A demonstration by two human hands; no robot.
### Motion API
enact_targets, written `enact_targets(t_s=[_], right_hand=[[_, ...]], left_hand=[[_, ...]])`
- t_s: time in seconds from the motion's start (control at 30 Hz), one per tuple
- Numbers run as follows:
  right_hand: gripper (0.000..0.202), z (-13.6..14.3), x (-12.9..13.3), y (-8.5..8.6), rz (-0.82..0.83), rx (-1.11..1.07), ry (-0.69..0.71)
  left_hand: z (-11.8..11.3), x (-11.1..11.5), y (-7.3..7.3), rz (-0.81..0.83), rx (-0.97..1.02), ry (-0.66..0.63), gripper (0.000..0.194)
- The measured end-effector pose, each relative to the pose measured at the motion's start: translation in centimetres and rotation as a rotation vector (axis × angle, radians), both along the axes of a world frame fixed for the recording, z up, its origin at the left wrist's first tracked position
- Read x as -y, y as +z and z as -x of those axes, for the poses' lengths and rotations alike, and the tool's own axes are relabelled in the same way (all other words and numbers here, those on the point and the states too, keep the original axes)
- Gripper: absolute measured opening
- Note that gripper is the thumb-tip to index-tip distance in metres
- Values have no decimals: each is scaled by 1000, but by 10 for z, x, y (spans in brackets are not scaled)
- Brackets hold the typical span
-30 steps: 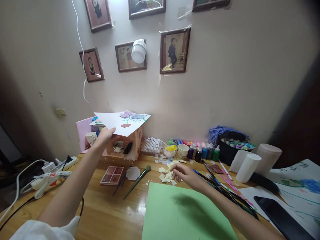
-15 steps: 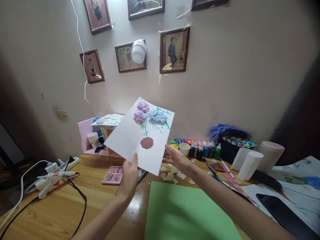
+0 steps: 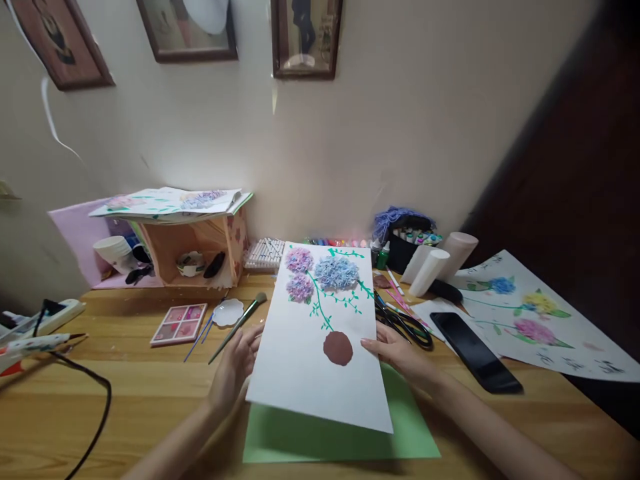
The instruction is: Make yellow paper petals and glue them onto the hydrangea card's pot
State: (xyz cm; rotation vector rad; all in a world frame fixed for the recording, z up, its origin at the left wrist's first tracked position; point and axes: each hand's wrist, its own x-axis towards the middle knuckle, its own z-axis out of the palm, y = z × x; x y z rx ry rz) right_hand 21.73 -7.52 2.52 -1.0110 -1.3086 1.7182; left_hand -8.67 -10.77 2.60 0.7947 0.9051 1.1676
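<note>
Your left hand (image 3: 234,367) and right hand (image 3: 403,352) hold the flower picture (image 3: 300,363) short of the back edge of the tabletop (image 3: 155,393); pinch only its sides.

Tilted white sheet (image 3: 305,360) with textured purple and blue blossoms (image 3: 337,272), brown disc (image 3: 338,349), above green paper (image 3: 340,445)

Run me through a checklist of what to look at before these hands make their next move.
1. Right hand on the white sheet: ok, its thumb lies over the right edge.
2. Left hand's grip: cannot tell; it is at the left edge, partly hidden.
3. White sheet raised: ok, held tilted above the green paper.
4. Green paper in full view: not ok, the white sheet hides part of it.
5. Black phone apart from the green paper: ok.
6. Blue flower firmly attached: cannot tell.
</note>
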Motion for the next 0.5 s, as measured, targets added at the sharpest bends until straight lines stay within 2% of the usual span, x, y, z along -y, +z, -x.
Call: enact_targets(t_s=[0.07, 0.1, 0.17, 0.23, 0.37, 0.5], right_hand=[[49, -6, 7, -6, 37, 39, 87], [49, -7, 8, -8, 40, 51, 136], [49, -4, 10, -13, 31, 70, 229], [50, 3, 10, -17, 30, 85, 306], [46, 24, 5, -27, 56, 79, 413], [36, 44, -10, -41, 47, 133, 368]], left_hand=[[1, -12, -4, 55, 29, -144, 56], [1, -17, -6, 62, 37, -149, 55], [3, -23, -11, 62, 8, -22, 51], [9, -21, -15, 72, -124, 96, 46], [35, -2, -18, 101, -376, 105, 43], [68, 25, -20, 195, -440, 201, 48]])
